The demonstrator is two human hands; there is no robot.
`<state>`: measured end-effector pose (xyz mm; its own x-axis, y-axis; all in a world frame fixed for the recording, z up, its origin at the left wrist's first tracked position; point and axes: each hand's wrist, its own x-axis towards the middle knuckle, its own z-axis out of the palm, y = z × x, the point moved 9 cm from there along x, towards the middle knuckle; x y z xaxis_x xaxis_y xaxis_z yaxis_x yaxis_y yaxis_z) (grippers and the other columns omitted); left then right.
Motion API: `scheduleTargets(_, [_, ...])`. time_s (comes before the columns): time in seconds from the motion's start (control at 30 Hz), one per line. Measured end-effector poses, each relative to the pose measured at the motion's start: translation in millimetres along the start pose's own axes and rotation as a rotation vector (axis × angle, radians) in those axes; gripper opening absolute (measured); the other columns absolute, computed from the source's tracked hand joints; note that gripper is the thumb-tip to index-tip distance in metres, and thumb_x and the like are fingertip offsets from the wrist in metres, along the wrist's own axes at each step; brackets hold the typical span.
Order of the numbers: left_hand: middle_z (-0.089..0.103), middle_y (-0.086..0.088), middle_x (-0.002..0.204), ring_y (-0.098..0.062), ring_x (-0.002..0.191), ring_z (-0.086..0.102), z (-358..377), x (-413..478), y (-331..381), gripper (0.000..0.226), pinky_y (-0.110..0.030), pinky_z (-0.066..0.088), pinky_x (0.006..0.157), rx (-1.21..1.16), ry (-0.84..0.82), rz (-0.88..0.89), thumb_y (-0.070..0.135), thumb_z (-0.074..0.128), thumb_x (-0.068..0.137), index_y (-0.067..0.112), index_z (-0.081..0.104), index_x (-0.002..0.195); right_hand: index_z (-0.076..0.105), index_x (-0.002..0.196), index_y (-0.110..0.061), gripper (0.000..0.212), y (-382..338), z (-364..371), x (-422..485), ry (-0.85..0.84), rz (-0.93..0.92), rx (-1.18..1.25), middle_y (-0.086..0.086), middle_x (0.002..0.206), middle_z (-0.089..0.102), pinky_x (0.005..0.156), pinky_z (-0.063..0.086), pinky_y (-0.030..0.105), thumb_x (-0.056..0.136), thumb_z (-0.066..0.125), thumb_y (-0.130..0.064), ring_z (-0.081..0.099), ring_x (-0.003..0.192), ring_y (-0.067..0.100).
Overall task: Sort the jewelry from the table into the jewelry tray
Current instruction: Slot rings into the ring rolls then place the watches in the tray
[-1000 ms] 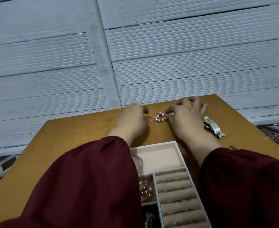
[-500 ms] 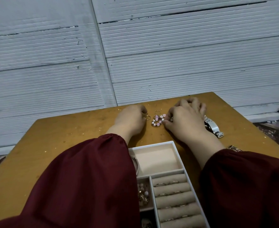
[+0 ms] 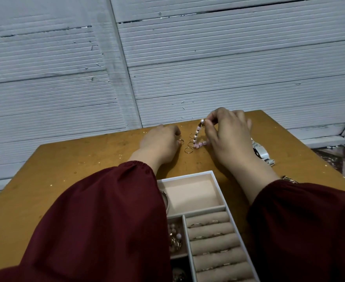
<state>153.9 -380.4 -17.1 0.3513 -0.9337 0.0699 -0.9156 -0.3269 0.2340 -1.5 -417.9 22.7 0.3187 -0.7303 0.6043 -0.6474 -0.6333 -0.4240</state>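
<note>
A white ribbed wall is rising behind the brown desk (image 3: 82,171), and near its far edge the bead bracelet (image 3: 197,139) is hanging with its long axis almost upright. The fingers (image 3: 209,123) of the right hand (image 3: 228,137) are pinching its top end, while its lower loop is touching the desk just left of that hand. The jewelry tray (image 3: 194,192) is lying nearer the person, between the two forearms, so the carry is likely heading back and slightly left. Small gold rings (image 3: 188,150) are lying just beside the bracelet. The left hand (image 3: 159,144) is curling at another ring (image 3: 180,141); whether it is gripping it I cannot tell. A watch (image 3: 261,152) is lying to the right.
</note>
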Motion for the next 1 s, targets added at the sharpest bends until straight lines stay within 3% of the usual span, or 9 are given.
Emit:
scheduleTargets(0.17, [0.047,-0.007,0.121,-0.030,0.112,0.051,-4,-3,4,0.025,-0.043,0.044,0.096,-0.091,0.030,-0.012,0.034,0.053,0.094,0.030,0.058,0.118,0.060,0.099,-0.016,0.021,-2,-12,0,0.109,-0.025,0.109,-0.001,0.102,0.062,0.079,0.020,0.030,0.096,0.046,-0.031,0.046,0.105,0.026])
scheduleTargets(0.3, [0.046,-0.005,0.125,-0.029,0.122,0.036,-9,-4,15,0.022,-0.041,0.033,0.101,0.019,0.128,0.008,0.038,0.056,0.091,0.031,0.066,0.109,0.062,0.096,-0.013,0.030,0,-21,-1,0.202,-0.003,0.175,0.000,0.097,0.064,0.077,0.022,0.028,0.090,0.042,-0.035,0.049,0.100,0.027])
scheduleTargets(0.5, [0.047,-0.002,0.125,-0.030,0.122,0.031,-15,-3,35,0.041,-0.043,0.027,0.102,0.194,0.219,0.044,0.057,0.062,0.079,0.025,0.071,0.102,0.062,0.095,-0.014,0.039,3,-22,-3,0.231,0.005,0.180,0.000,0.096,0.064,0.075,0.018,0.025,0.087,0.035,-0.041,0.049,0.099,0.027])
scheduleTargets(0.73, [0.048,-0.006,0.129,-0.032,0.126,0.028,-13,-1,56,0.045,-0.046,0.021,0.106,0.336,0.196,0.095,0.049,0.061,0.082,0.015,0.065,0.112,0.062,0.095,-0.014,0.026,7,-21,-3,0.224,0.038,0.183,-0.001,0.097,0.064,0.076,0.018,0.025,0.090,0.045,-0.033,0.049,0.101,0.027])
scheduleTargets(1.0, [0.050,-0.010,0.126,-0.034,0.128,0.027,-11,-2,62,0.037,-0.050,0.018,0.108,0.374,0.140,0.090,0.037,0.056,0.087,0.010,0.061,0.113,0.061,0.096,-0.015,0.026,7,-19,-4,0.207,0.051,0.194,-0.002,0.097,0.063,0.079,0.021,0.027,0.089,0.044,-0.034,0.048,0.103,0.025])
